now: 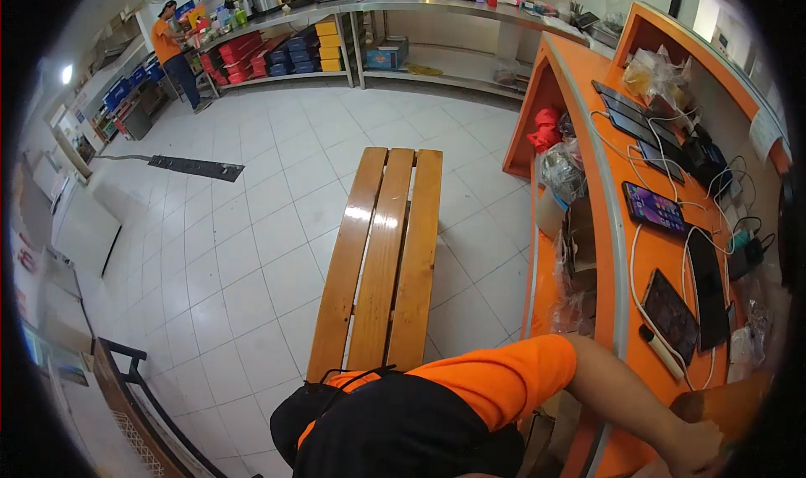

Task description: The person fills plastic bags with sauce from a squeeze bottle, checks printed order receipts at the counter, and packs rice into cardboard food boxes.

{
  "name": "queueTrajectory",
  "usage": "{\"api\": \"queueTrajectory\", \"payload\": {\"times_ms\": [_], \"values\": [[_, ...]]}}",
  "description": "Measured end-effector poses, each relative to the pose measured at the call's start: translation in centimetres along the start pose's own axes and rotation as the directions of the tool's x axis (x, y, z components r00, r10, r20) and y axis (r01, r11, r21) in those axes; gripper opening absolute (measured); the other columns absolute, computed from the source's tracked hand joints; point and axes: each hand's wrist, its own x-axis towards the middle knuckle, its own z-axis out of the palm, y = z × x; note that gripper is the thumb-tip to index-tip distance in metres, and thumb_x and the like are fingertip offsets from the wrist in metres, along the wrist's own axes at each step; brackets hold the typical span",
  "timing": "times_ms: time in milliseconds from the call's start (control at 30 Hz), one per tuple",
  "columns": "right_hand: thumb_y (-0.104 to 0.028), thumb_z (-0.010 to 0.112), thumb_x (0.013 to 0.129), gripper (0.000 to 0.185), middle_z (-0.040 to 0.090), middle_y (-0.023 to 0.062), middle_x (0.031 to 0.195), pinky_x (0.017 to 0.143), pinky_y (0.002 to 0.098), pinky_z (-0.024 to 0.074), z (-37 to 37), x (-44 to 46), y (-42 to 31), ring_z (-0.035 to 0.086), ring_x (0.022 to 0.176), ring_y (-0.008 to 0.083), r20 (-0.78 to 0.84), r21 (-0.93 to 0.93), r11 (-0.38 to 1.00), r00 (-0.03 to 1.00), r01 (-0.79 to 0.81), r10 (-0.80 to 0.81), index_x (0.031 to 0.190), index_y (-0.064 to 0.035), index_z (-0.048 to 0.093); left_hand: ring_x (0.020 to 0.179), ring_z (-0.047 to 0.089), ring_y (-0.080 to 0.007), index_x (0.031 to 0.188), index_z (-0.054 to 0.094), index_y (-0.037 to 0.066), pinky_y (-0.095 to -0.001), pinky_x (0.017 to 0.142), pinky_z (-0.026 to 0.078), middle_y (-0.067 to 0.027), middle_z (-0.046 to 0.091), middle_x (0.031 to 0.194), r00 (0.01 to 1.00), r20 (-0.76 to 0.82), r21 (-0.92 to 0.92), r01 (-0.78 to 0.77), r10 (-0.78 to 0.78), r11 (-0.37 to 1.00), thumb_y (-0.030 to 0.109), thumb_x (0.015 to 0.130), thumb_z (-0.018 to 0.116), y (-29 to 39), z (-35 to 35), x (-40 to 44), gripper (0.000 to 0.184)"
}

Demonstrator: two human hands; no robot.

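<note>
The right hand is at the near end of the orange counter — its fingers look curled, but I cannot tell whether they pinch anything. Nearby on the counter, a white bar-shaped device lies beside a dark-screened phone.

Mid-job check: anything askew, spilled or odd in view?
No spill shows. On the orange counter, white cables loop untidily around the lit phone and look easy to snag. Across the room, a black strip lies slantwise on the open tiled floor, which might trip someone.
</note>
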Motion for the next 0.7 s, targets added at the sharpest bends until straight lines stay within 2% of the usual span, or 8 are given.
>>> {"api": "queueTrajectory", "payload": {"times_ms": [67, 233, 267, 333, 400, 533, 600, 700], "values": [[-0.01, 0.058, 0.078, 0.016, 0.044, 0.0074, 0.074, 0.053, 0.0281, 0.039, 0.4, -0.2, 0.2, 0.044, 0.061, 0.0163, 0.012, 0.162, 0.983, 0.996, -0.089, 0.088, 0.089, -0.0011, 0.051, 0.065, 0.058, -0.0275, 0.088, 0.062, 0.01, -0.0388, 0.056, 0.045, -0.0121, 0.061, 0.075, 0.999, -0.003, 0.089, 0.036, -0.036, 0.995, 0.037, 0.081, 0.045, 0.1, -0.6, 0.1, 0.033], [-0.013, 0.061, 0.077, 0.022, 0.041, 0.0052, 0.077, 0.059, 0.0285, 0.0391, 1.2, -0.6, 1.5, 0.042, 0.067, 0.0155, 0.072, 0.515, 0.773, 0.918, -0.369, 0.39, 0.088, -0.0022, 0.045, 0.091, 0.045, -0.0368, 0.055, 0.053, 0.009, -0.0506, 0.07, 0.038, -0.0152, 0.051, 0.092, 0.814, -0.496, 0.069, -0.311, 0.303, 0.948, 0.02, 0.057, 0.059, -3.3, 4.6, 2.0, 0.013], [-0.013, 0.061, 0.077, 0.023, 0.04, 0.0048, 0.077, 0.06, 0.0285, 0.0391, 1.0, -0.9, 1.9, 0.042, 0.068, 0.0153, 0.132, 0.605, 0.645, 0.858, -0.467, 0.497, 0.088, -0.0025, 0.044, 0.096, 0.043, -0.0386, 0.048, 0.051, 0.009, -0.053, 0.073, 0.036, -0.0158, 0.049, 0.095, 0.733, -0.583, 0.067, -0.387, 0.35, 0.92, 0.017, 0.052, 0.062, -3.3, 5.7, 2.2, 0.014], [-0.014, 0.062, 0.077, 0.026, 0.039, 0.0039, 0.079, 0.062, 0.0287, 0.0391, 0.5, -1.6, 2.9, 0.041, 0.07, 0.015, 0.307, 0.757, 0.243, 0.658, -0.607, 0.688, 0.088, -0.0029, 0.042, 0.1, 0.043, -0.0382, 0.064, 0.06, 0.009, -0.053, 0.077, 0.036, -0.0181, 0.048, 0.099, 0.599, -0.688, 0.304, -0.275, 0.41, 0.912, 0.026, 0.059, 0.063, -1.7, 3.9, 0.9, 0.017], [-0.015, 0.063, 0.076, 0.029, 0.038, 0.003, 0.08, 0.065, 0.0289, 0.0392, 0.0, -2.1, 3.7, 0.04, 0.073, 0.0147, 0.362, 0.775, 0.115, 0.587, -0.621, 0.724, 0.088, -0.0034, 0.04, 0.109, 0.032, -0.0424, 0.057, 0.06, 0.011, -0.0597, 0.08, 0.029, -0.0158, 0.042, 0.11, 0.648, -0.675, 0.242, -0.257, 0.352, 0.936, 0.026, 0.055, 0.063, -1.5, 4.0, 1.0, 0.016], [-0.005, 0.053, 0.079, 0.042, 0.042, 0.0129, 0.12, 0.077, 0.0285, 0.0447, 0.2, -2.8, 0.8, 0.052, 0.097, 0.0228, 0.005, 0.35, 0.904, 0.966, -0.245, 0.26, 0.118, -0.0018, 0.037, 0.107, 0.036, -0.0389, 0.062, 0.062, 0.013, -0.0543, 0.082, 0.03, -0.0131, 0.043, 0.115, 0.695, -0.644, 0.188, -0.26, 0.319, 0.947, 0.024, 0.057, 0.062, -1.0, 2.9, 0.9, 0.011], [-0.001, 0.055, 0.077, 0.041, 0.045, 0.0145, 0.116, 0.075, 0.0252, 0.0462, -0.7, -2.3, -0.2, 0.052, 0.098, 0.0192, 0.088, 0.428, 0.839, 0.94, -0.336, 0.331, 0.115, -0.0027, 0.04, 0.107, 0.037, -0.0364, 0.068, 0.063, 0.017, -0.0502, 0.084, 0.03, -0.0107, 0.043, 0.119, 0.756, -0.602, 0.157, -0.205, 0.259, 0.966, 0.024, 0.058, 0.063, -0.5, 1.7, 0.5, 0.012], [0.006, 0.056, 0.069, 0.049, 0.048, 0.0114, 0.113, 0.073, 0.0273, 0.0463, -1.7, -0.7, -1.7, 0.052, 0.095, 0.0197, 0.127, 0.3, 0.946, 0.988, -0.122, 0.087, 0.114, -0.0052, 0.041, 0.11, 0.033, -0.0367, 0.076, 0.065, 0.021, -0.0491, 0.088, 0.026, -0.0092, 0.04, 0.123, 0.838, -0.471, 0.158, -0.228, 0.276, 0.961, 0.025, 0.061, 0.063, -1.1, 1.2, 0.2, 0.016]]}}
